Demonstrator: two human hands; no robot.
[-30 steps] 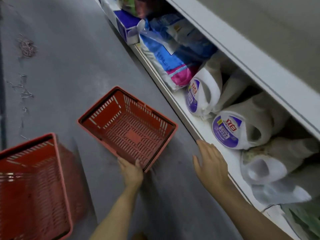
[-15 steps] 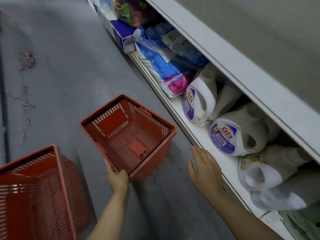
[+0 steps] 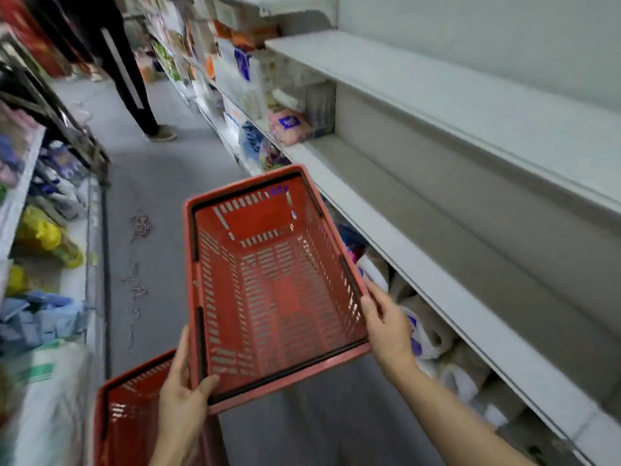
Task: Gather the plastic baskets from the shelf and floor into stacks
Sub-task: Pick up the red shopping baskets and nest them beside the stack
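I hold a red plastic basket (image 3: 275,284) in the air over the aisle, its open top facing me. My left hand (image 3: 183,391) grips its near left corner. My right hand (image 3: 386,324) grips its right rim. The basket is empty, with black handles folded along the rim. A second red basket (image 3: 131,415) stands on the floor below, at the lower left, partly hidden by my left arm and the raised basket.
White shelving (image 3: 437,203) runs along the right, with detergent jugs (image 3: 426,334) on the bottom shelf. Stocked shelves (image 3: 43,264) line the left. A person's leg (image 3: 134,85) stands further up the grey aisle floor (image 3: 158,183).
The basket rose from the floor into both hands. My right hand left the shelf edge and took the right rim. The view swung up along the aisle.
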